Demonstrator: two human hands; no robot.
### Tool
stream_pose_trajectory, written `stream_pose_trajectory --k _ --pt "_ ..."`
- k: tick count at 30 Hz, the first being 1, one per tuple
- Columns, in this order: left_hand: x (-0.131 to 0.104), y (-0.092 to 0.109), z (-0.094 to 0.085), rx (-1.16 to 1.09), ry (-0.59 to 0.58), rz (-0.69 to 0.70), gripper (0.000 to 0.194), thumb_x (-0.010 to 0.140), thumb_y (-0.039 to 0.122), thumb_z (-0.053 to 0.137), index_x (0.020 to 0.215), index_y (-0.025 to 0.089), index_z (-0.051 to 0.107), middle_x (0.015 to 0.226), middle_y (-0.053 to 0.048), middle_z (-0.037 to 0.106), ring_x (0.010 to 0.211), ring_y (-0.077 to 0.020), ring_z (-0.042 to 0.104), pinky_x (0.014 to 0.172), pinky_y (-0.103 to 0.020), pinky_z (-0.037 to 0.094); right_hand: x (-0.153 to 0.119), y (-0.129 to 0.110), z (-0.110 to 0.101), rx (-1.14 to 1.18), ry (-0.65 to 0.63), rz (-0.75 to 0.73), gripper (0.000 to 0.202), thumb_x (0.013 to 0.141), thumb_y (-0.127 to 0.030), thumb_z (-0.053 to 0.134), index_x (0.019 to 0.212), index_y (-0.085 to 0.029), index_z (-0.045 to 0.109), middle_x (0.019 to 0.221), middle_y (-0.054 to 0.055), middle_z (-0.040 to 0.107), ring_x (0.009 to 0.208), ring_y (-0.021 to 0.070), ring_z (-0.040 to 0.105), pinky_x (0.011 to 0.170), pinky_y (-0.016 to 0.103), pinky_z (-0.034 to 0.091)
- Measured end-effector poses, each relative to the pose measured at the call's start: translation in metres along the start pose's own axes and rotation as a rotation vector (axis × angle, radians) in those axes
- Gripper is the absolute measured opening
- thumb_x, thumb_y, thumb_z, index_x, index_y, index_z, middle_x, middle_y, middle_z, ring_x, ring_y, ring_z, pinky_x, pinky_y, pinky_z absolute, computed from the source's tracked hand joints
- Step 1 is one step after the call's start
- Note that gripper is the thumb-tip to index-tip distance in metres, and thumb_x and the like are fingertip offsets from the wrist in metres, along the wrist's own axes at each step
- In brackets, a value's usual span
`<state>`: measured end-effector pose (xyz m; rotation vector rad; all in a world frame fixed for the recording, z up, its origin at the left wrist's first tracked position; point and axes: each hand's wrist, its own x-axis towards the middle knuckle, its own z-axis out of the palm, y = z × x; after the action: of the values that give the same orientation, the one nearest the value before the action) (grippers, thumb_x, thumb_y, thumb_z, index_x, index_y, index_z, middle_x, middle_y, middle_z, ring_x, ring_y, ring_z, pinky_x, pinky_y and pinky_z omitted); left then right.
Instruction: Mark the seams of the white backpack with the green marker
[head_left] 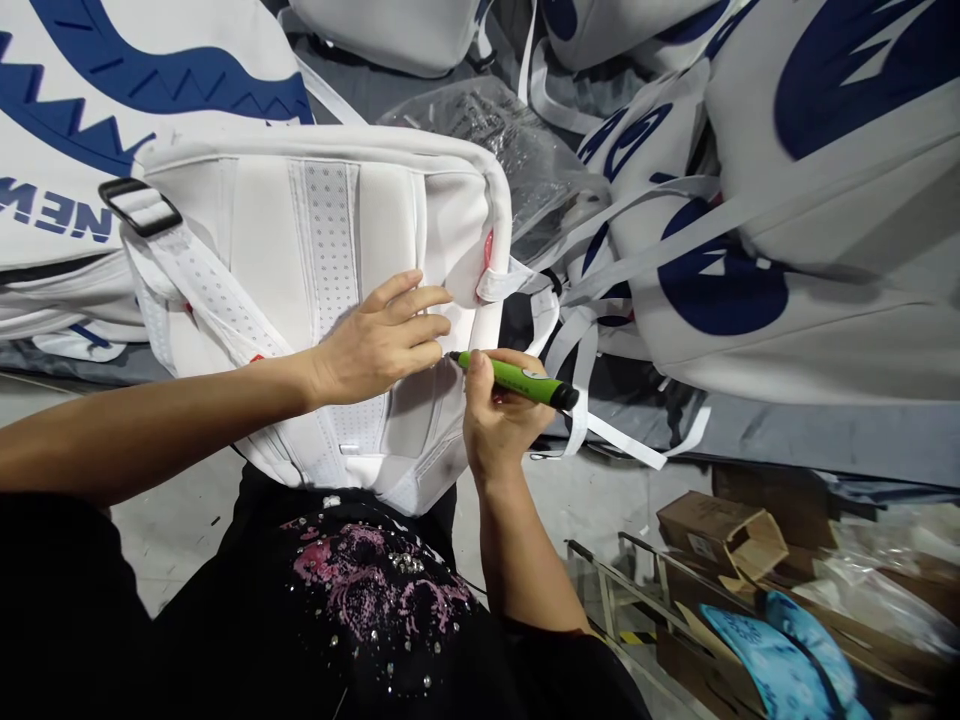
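A white backpack [247, 210] lies with its padded back panel up, near the person's body. Flat on that panel rests my left hand [386, 335], its fingers spread and pointing right, holding nothing. Just to its right, my right hand [506, 405] grips a green marker [517, 380] with a black end. The marker's dark tip points left, close to the fingertips of my left hand and at the panel's surface; whether it touches the fabric I cannot tell. A strap with a black buckle [141, 207] crosses the backpack's left side.
White bags with blue patterns [825, 230] are heaped at the right, more at the left and back. Clear plastic wrap [510, 150] lies behind the backpack. Loose straps trail right. At lower right are a cardboard box [720, 535], a metal frame [637, 590] and a light-blue item [780, 650].
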<state>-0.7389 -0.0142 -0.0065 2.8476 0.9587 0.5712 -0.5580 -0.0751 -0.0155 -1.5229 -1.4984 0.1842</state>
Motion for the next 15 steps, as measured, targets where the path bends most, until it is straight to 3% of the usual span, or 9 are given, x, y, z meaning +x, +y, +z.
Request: stream_pose_trajectory --k 8,15 --pt "-0.003 -0.004 0.010 0.016 0.119 0.045 0.026 0.100 0.018 0.041 0.087 0.023 0.063 0.117 0.004 0.067 0.140 -0.0156 0.047 0.128 -0.040 0.028 0.002 -0.001 0.000 0.065 -0.016 0.037 0.021 0.092 -0.038 0.063 0.081 -0.021 0.060 0.064 -0.005 0.060 0.050 0.0093 0.054 0.050 0.024 0.046" --pt "-0.003 -0.003 0.009 0.019 0.118 0.042 0.025 0.100 0.017 0.042 0.087 0.024 0.062 0.114 0.005 0.069 0.137 -0.0158 0.051 0.126 -0.041 0.032 0.016 -0.007 -0.003 0.051 -0.080 0.059 0.024 0.090 -0.037 0.065 0.074 -0.020 0.059 0.055 -0.006 0.057 0.046 0.0099 0.053 0.047 0.024 0.042"
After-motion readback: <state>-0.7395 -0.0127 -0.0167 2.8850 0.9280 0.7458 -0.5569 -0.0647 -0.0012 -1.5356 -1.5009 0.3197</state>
